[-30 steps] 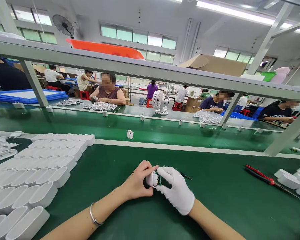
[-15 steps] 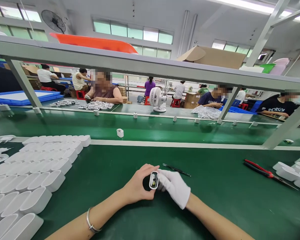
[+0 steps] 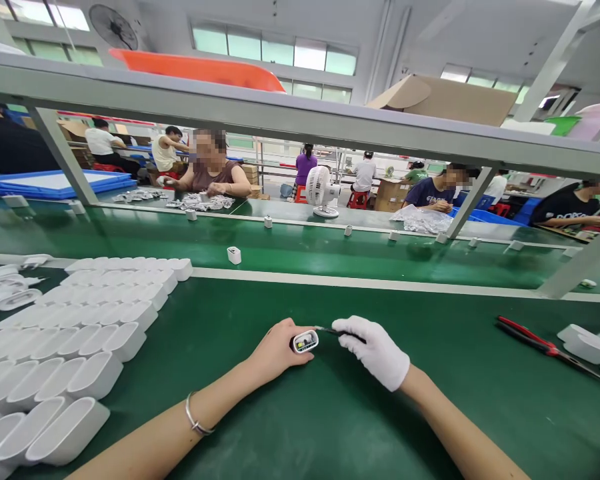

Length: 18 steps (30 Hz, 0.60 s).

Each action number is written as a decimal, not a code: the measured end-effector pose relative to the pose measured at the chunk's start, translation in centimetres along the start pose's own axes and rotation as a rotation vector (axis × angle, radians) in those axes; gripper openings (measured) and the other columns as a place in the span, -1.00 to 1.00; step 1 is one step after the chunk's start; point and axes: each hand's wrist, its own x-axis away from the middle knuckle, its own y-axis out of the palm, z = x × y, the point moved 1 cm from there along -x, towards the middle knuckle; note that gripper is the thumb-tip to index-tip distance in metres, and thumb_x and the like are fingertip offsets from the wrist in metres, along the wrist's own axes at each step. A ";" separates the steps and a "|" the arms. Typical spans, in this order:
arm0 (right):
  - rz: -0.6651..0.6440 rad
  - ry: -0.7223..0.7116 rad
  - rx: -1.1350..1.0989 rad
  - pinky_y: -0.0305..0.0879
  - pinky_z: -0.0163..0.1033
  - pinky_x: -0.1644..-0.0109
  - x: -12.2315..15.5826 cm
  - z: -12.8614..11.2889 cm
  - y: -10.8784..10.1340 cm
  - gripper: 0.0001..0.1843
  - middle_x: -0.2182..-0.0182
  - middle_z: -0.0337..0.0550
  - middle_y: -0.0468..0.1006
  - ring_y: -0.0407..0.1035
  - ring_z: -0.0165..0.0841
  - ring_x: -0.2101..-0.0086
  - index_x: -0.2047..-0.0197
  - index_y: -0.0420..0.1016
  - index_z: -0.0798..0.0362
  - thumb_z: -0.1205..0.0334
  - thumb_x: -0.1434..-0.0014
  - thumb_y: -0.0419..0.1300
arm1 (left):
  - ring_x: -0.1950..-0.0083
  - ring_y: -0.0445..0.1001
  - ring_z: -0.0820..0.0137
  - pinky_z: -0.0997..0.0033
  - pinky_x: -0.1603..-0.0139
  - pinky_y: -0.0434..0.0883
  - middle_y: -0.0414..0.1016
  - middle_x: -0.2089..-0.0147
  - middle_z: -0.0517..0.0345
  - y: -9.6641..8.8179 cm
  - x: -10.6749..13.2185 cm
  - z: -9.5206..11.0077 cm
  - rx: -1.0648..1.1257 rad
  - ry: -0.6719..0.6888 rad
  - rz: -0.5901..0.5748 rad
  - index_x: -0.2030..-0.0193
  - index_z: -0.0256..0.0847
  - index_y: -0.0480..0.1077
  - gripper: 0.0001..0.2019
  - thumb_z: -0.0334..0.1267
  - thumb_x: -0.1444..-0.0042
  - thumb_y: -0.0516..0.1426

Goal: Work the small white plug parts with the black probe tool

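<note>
My left hand [image 3: 280, 350] is closed around a small white oval plastic housing [image 3: 306, 342], its open end turned toward me. Inside the housing show a circuit board and small parts, one of them yellowish. In a white glove, my right hand [image 3: 373, 350] grips black tweezers [image 3: 337, 331] between thumb and fingers. Their thin tips point left, close to the upper rim of the housing; whether they touch it I cannot tell.
Rows of white oval shells [image 3: 70, 430] stand at my left, with white cables [image 3: 7, 287] behind. Red-and-black long-nose pliers [image 3: 545, 345] lie right, near more shells [image 3: 585, 343]. A green conveyor [image 3: 280, 250] carries small white housings beneath a shelf frame [image 3: 300, 123]. Co-workers sit beyond.
My right hand has left the housing and taken up the tweezers from the table. My left hand has tilted the housing from upright to nearly sideways. The view has shifted slightly.
</note>
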 end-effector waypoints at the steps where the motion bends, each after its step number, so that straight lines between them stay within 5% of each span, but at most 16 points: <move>1: -0.011 -0.054 -0.020 0.27 -0.34 0.29 0.2 -0.5 0.3 -0.76 0.34 -0.24 0.45 0.32 -0.44 0.40 0.12 0.49 -0.06 0.23 -0.18 0.06 | 0.27 0.33 0.36 0.42 0.23 0.28 0.23 0.37 0.23 0.0 0.0 0.1 -0.023 0.024 -0.006 0.01 0.09 0.45 -0.59 -0.27 0.07 0.25; 5: -0.098 -0.039 0.055 0.20 -0.37 0.43 0.8 -1.6 0.9 -0.77 0.40 -0.28 0.42 0.24 -0.49 0.52 0.25 0.53 -0.08 0.21 -0.22 0.02 | 0.29 0.27 0.38 0.51 0.32 0.19 0.23 0.43 0.24 -0.2 0.1 0.6 -0.113 0.150 -0.035 0.07 0.05 0.47 -0.66 -0.34 0.02 0.20; 13: -0.127 -0.125 0.240 0.14 -0.38 0.39 0.9 -2.7 0.1 -0.72 0.42 -0.32 0.44 0.27 -0.49 0.46 0.31 0.50 -0.09 0.33 -0.23 -0.02 | 0.43 0.17 0.50 0.49 0.31 0.12 0.50 0.28 0.34 -0.9 0.2 2.2 -0.220 0.389 -0.092 0.31 -0.11 0.41 -0.88 -0.42 -0.10 0.10; 18: -0.118 -0.030 0.606 -0.05 -0.33 0.49 1.3 -4.7 0.3 -0.71 0.42 -0.35 0.47 0.29 -0.48 0.52 0.27 0.47 -0.16 0.38 -0.17 -0.01 | 0.44 0.18 0.50 0.50 0.37 0.09 0.46 0.38 0.36 -0.9 0.1 1.9 -0.252 0.395 -0.091 0.32 -0.12 0.39 -0.88 -0.43 -0.06 0.11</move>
